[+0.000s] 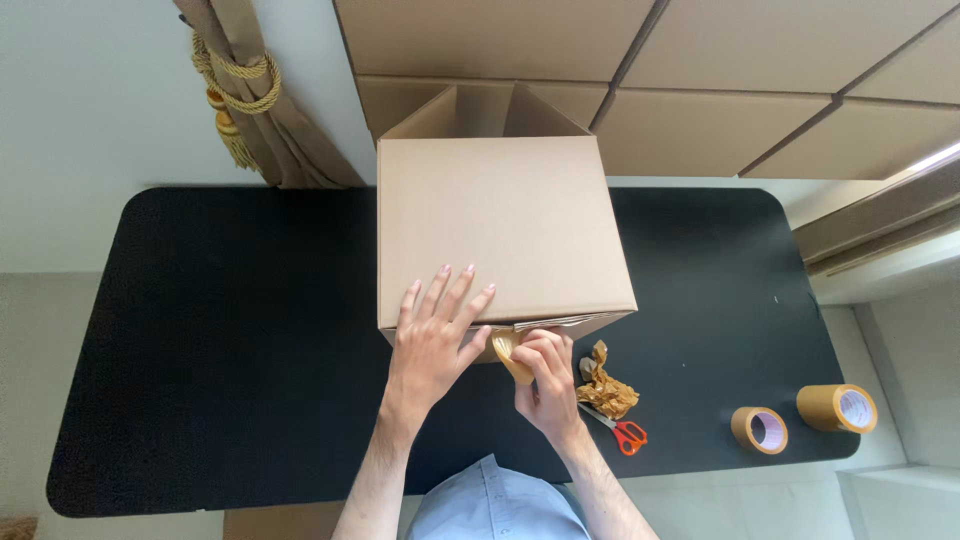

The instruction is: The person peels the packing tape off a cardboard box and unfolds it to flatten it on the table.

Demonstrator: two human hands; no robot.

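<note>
From the head view, my left hand [437,325] lies flat, fingers spread wide, on top of the cardboard box [500,230], near its front edge; I judge that this pins the box so it does not slide on the black table [220,340] while the other hand pulls. My right hand [545,385] is pinched narrow on a strip of brown tape [508,352] that curls away from the box's front face, just under the top edge. The box stands in the middle of the table, reaching toward its back edge; it is plain brown, clean on top, with flaps standing open at the far side. Just right of my right hand lies a crumpled wad of used tape [606,388], touching or nearly touching red-handled scissors [618,430] by the table's front edge. Two tape rolls [760,430] sit near the front right corner, well apart from the box.
</note>
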